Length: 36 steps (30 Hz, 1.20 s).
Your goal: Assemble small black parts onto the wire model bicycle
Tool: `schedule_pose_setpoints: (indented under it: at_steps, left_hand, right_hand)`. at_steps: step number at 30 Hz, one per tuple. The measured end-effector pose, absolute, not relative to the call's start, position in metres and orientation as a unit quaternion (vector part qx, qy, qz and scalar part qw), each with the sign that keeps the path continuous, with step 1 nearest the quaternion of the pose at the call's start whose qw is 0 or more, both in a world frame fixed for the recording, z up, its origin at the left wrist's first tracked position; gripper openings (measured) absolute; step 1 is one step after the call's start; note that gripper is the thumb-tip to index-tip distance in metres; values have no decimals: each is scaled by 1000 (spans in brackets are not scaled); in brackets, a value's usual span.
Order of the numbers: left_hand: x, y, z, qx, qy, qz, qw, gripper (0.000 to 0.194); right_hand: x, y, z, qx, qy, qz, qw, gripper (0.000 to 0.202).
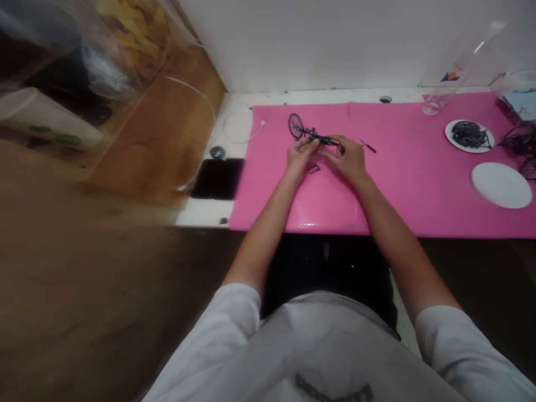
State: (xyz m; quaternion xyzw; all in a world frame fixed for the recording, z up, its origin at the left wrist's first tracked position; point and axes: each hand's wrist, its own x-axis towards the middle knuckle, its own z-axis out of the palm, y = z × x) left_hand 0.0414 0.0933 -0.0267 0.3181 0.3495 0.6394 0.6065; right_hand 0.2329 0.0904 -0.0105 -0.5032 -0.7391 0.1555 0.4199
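A small black model bicycle (pixel 295 126) is held above the pink mat (pixel 268 190), one spoked wheel sticking out at its left end. My left hand (pixel 300 154) is closed on its middle part. The fingers of my right hand (pixel 348 158) pinch the right end of the same model. Between my wrists, a small dark part (pixel 314 168) lies on the mat. Right of my right hand lies a small black tool or rod (pixel 369 147). The fine details between my fingers are too small to make out.
At the right are a white plate (pixel 451 143) with black parts, a bare white plate (pixel 501 185), more black wheeled models (pixel 519 140) and a clear bottle (pixel 450 81). A black flat object (pixel 218 178), a round item (pixel 217 152) and a white cable (pixel 247 140) lie left.
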Motion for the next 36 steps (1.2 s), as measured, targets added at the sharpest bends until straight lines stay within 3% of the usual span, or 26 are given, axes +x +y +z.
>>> schedule_pose_setpoints:
  at_steps: [10, 21, 30, 32, 36]
  left_hand:
    - [44, 87, -16, 300, 385, 631, 604, 48]
    - [39, 94, -25, 328, 369, 647, 581, 45]
    - [32, 100, -25, 280, 419, 667, 549, 42]
    - [28, 108, -33, 281, 430, 675, 529, 44]
    - [22, 126, -55, 283, 471, 703, 451, 48]
  right_hand:
    - [229, 92, -13, -512, -716, 197, 432, 61]
    - [223, 89, -9, -507, -683, 194, 489, 33]
    - [234, 99, -11, -516, -649, 169, 533, 70]
    - [239, 104, -12, -527, -643, 158, 532, 64]
    - [243, 105, -12, -553, -676, 165, 459, 23]
